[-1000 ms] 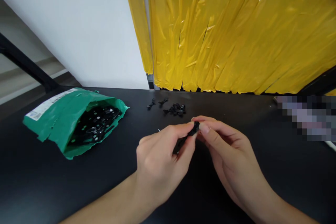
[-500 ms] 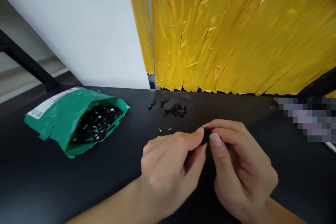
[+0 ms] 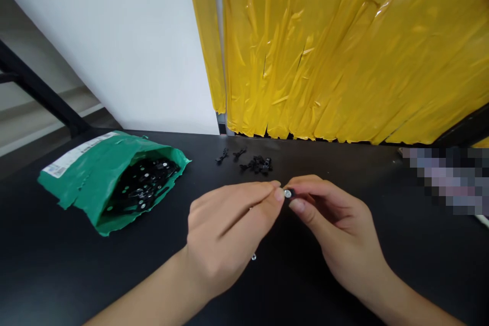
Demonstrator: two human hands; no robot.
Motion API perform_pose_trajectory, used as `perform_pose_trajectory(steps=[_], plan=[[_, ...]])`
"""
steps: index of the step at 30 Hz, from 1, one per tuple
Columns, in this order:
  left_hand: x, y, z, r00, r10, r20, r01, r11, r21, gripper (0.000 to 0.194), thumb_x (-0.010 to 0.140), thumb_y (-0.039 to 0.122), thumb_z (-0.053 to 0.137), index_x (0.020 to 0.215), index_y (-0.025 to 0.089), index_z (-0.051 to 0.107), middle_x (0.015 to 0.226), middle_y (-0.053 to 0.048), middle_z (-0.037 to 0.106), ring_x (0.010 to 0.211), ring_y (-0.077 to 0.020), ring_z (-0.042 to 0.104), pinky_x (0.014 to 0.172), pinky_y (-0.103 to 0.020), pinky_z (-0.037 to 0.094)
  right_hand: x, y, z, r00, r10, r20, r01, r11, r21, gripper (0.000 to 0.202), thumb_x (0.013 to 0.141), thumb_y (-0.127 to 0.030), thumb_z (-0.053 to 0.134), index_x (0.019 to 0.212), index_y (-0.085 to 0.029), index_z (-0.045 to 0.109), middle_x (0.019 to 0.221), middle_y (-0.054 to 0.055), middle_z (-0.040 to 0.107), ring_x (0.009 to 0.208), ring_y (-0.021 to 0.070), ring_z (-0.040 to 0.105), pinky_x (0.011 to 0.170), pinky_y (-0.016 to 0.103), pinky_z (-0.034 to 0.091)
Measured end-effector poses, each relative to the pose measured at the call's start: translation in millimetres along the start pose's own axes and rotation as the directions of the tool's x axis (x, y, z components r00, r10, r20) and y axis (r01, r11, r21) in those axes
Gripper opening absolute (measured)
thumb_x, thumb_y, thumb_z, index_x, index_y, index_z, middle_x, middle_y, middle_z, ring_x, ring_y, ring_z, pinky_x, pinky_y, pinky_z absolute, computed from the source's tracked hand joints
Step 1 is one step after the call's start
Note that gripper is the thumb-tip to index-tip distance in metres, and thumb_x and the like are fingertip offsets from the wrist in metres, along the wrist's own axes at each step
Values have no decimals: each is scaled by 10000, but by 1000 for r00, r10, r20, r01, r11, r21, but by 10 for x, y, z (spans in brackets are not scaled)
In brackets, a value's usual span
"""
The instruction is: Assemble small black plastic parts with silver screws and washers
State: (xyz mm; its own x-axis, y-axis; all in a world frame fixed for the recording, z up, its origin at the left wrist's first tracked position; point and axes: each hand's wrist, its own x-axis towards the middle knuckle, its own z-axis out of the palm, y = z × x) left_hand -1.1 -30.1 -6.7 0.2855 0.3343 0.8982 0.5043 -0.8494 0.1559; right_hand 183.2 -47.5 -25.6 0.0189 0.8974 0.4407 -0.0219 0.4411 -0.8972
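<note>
A small black plastic part (image 3: pixel 292 192) with a round silver screw head (image 3: pixel 288 193) on it is held between my two hands. My right hand (image 3: pixel 340 229) pinches it from the right with thumb and forefinger. From the left, my left hand (image 3: pixel 229 234) is closed, its thumb and forefinger tips pressed together at the part's left end. Just below the left hand lies a small silver screw (image 3: pixel 253 256). Beyond the hands are a pile of black plastic parts (image 3: pixel 262 164) and two separate ones, a left piece (image 3: pixel 222 156) and a right piece (image 3: pixel 240 153).
On the left of the black table (image 3: pixel 145 275) lies a torn green bag (image 3: pixel 87 173), its mouth full of black pieces with silver dots. A white panel (image 3: pixel 153 51) and yellow plastic sheeting (image 3: pixel 336 51) stand behind the table. A blurred-out object (image 3: pixel 446 178) lies at the right.
Both hands have shifted slightly left with the black part. The part is turned so that a silver screw head shows. My left hand now covers the screws that lay in front of the pile.
</note>
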Motion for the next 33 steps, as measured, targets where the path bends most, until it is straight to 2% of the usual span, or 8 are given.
perform_pose_trajectory(steps=[3,7,11,14,22,29,31,33], plan=[[26,24,-19,1000,2,4,-1,999,-32,195,873,29,781,995,177,744,960,-42,834,851,-189,822,807,-264,710,0,-18,-5,1000,-20,13,20,1000,-23,157,922,-184,791,1028,-294,825,1017,34,791,934,182,746,799,289,660],[33,48,-9,1000,-7,-14,6,998,-67,226,852,5,790,972,188,731,958,-48,825,834,-204,813,764,-307,721,-24,-41,1,999,-19,50,18,1000,8,231,925,-155,788,1073,-329,820,987,-1,805,908,149,758,794,237,658],[39,46,-2,999,-34,-17,33,997,-71,222,847,9,796,949,192,722,960,-47,827,841,-201,807,763,-303,714,-41,-67,5,998,17,57,-20,998,52,272,930,-157,789,1110,-358,818,968,-32,815,867,108,765,780,162,646],[58,41,-16,1000,-11,-13,11,998,-55,202,844,17,800,931,186,731,932,-41,832,817,-194,807,725,-279,704,-52,-75,12,998,30,49,-34,996,88,265,940,-171,784,1113,-367,821,974,-37,814,872,93,763,786,134,636],[33,35,-15,1000,4,-5,-4,999,-54,233,801,-37,811,907,160,744,952,-47,833,849,-194,800,753,-273,696,-37,-93,36,999,22,32,-26,995,101,270,938,-121,760,1086,-334,833,1073,8,804,965,141,781,832,195,663],[68,-3,-23,998,52,33,-51,998,-30,195,833,2,801,867,186,749,931,-40,834,811,-180,787,705,-273,686,-29,-95,26,999,31,26,-33,995,96,241,912,-124,784,1049,-317,835,1046,15,802,918,156,785,783,222,679],[72,-24,-18,997,67,46,-64,996,-55,197,828,-17,778,905,164,759,951,-70,832,831,-186,783,740,-293,684,-24,-73,14,999,33,11,-34,995,89,220,925,-139,775,1048,-313,832,1062,25,800,924,168,786,773,240,685],[68,-40,-5,998,11,60,-2,988,-151,255,830,-38,713,1010,138,755,1007,-100,824,905,-195,783,816,-314,682,-11,-52,-4,1000,26,-9,-26,997,73,215,928,-146,776,1052,-314,829,1065,23,797,925,163,781,784,243,683]])
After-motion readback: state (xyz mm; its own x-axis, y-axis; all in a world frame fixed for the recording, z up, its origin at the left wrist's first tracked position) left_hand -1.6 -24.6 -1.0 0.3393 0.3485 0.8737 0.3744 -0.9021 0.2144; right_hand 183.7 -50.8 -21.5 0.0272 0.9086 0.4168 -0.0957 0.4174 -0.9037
